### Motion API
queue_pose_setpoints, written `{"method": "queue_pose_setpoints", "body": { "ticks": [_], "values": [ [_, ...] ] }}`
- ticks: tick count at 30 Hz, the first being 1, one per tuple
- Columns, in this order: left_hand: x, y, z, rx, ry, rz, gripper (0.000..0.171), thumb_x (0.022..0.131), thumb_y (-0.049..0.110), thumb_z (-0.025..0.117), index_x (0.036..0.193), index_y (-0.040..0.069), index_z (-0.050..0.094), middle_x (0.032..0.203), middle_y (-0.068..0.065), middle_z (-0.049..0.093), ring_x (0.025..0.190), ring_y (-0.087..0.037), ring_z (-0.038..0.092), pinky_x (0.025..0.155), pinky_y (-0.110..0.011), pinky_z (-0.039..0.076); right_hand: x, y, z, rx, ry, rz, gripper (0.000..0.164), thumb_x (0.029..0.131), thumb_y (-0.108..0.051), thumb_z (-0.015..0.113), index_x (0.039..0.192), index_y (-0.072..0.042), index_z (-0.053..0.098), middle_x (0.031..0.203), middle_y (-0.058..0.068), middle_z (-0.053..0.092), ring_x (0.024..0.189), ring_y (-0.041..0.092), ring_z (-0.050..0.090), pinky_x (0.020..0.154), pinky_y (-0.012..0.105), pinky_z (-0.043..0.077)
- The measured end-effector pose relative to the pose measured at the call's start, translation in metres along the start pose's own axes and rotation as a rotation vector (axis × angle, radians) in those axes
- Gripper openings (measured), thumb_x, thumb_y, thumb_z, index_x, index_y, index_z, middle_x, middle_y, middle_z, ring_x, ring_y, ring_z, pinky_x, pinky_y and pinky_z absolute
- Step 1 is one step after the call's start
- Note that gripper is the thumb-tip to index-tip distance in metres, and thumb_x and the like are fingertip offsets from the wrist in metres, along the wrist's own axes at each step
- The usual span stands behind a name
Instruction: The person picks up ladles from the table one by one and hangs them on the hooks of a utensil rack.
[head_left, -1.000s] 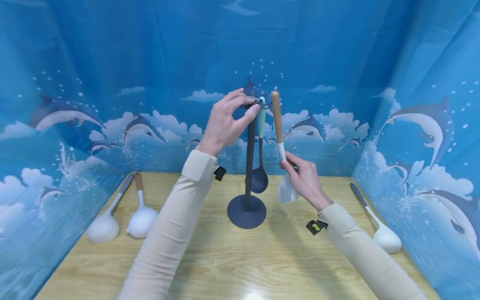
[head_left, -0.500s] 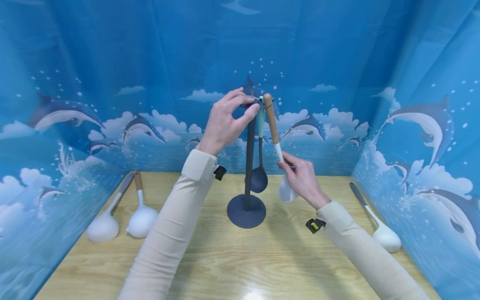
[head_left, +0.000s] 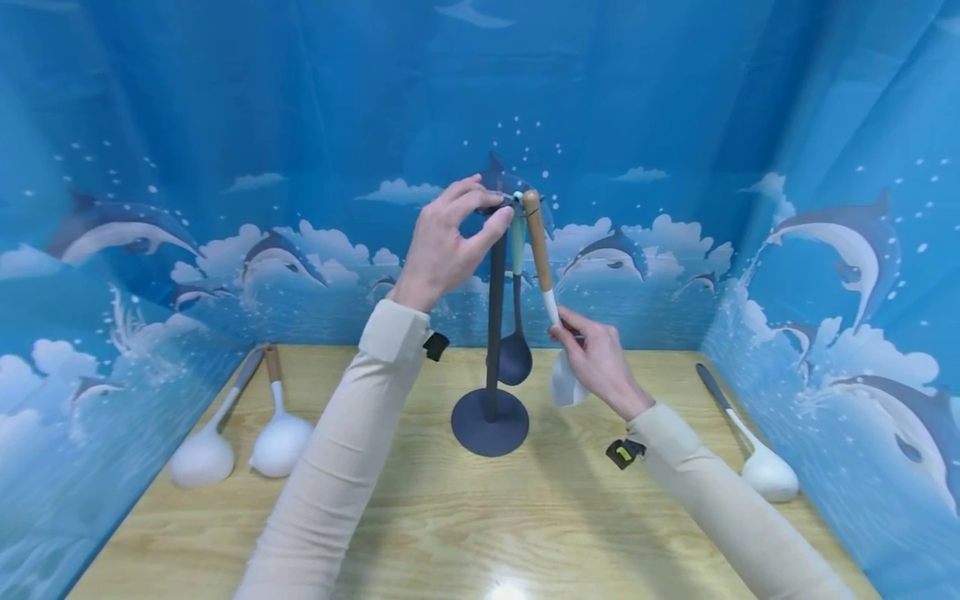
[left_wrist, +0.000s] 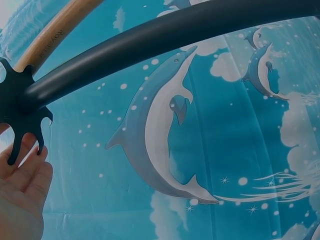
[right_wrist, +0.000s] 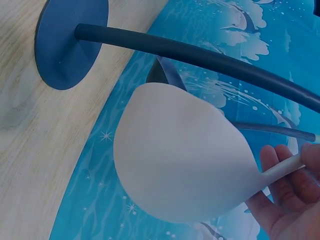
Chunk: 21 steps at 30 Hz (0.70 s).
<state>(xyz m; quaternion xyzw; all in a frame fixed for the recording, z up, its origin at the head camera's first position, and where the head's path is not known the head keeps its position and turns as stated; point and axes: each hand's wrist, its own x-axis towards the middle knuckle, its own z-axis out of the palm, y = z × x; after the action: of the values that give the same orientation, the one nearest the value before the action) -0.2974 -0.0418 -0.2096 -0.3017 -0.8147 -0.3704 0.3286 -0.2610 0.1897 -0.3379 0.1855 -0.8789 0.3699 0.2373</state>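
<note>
A dark utensil stand with a round base is upright on the table. At its top, my left hand pinches the hooked crown between thumb and fingers. My right hand grips the neck of a white ladle with a wooden handle. That handle's tip leans against a hook on the crown's right side; whether the hook passes through it I cannot tell. Just left of it hangs a dark ladle with a mint handle, its bowl low behind the pole.
Two white ladles lie at the table's left, one with a grey handle and one with a brown handle. Another white ladle with a dark handle lies at the right. A dolphin-print curtain encloses the table behind and at both sides.
The wooden handle's tip has moved left and slightly down, from beside the crown to its right-hand hook. My right hand shifted a little left with it. The left hand keeps its place on the crown.
</note>
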Motion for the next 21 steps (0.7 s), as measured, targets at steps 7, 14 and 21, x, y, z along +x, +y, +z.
{"method": "queue_pose_setpoints", "body": {
  "ticks": [7,14,21],
  "values": [
    [0.0001,-0.0005,-0.0005,-0.008,0.007,0.005,0.037,0.098,0.041,0.057,0.121,0.015,0.07,0.144,-0.007,0.053,0.141,-0.014,0.04,0.115,-0.042,0.036,0.0005,0.0,0.0049,0.032,0.011,-0.01,0.032,0.099,-0.015,0.059,0.129,-0.006,0.064,0.099,0.016,0.074,0.088,0.027,0.073,0.075,0.04,0.06],
    [-0.0004,-0.0008,0.0003,-0.007,0.007,-0.002,0.037,0.098,0.042,0.057,0.121,0.016,0.07,0.145,-0.005,0.052,0.141,-0.012,0.04,0.115,-0.041,0.036,0.0013,0.0009,0.0088,0.055,-0.017,-0.01,0.029,0.099,-0.015,0.058,0.127,-0.006,0.064,0.101,0.015,0.073,0.091,0.027,0.073,0.077,0.039,0.06],
    [0.0001,-0.0012,0.0004,-0.015,0.01,0.005,0.037,0.098,0.041,0.057,0.121,0.016,0.07,0.141,-0.005,0.056,0.141,-0.011,0.04,0.115,-0.04,0.036,0.0022,-0.0009,0.0106,0.058,-0.041,-0.001,0.03,0.098,-0.013,0.061,0.127,-0.006,0.063,0.101,0.015,0.073,0.09,0.029,0.072,0.077,0.039,0.06]
  ]
}}
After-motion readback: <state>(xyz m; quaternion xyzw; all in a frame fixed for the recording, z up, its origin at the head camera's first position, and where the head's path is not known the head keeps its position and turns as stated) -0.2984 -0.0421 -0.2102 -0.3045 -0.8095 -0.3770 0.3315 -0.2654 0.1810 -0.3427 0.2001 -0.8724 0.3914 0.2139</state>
